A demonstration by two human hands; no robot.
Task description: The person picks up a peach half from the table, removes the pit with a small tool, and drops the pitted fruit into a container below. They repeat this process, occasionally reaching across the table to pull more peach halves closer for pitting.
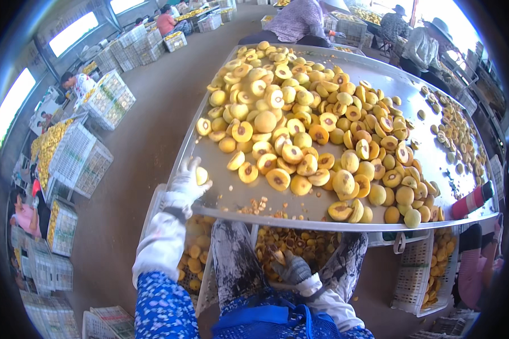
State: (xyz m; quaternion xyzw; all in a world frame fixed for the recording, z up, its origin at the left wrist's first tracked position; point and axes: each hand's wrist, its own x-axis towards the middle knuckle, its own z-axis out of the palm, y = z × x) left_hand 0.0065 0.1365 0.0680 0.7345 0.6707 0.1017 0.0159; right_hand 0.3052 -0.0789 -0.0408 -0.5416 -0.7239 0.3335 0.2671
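Many halved yellow peaches (278, 178), some with brown pit hollows showing, lie heaped on a metal-topped table (220, 199). My left hand (186, 180), in a white glove, is at the table's near left corner with its fingers around a pale yellow peach piece (201, 176). Below the table edge, between my knees, is my right hand (295, 269) in a grey glove. Its fingers are curled at a brownish object (275, 254) that I cannot make out clearly. Under that hand a container holds dark, pitted fruit pieces (309, 243). Small pit fragments (258, 205) lie near the table's front edge.
A crate of peach halves (195, 258) stands below left, and a white plastic crate (411, 271) below right. A red cylindrical object (471, 203) lies at the table's right corner. More halves (458, 135) spread along the right side. A person (295, 21) sits across the table; others work beyond.
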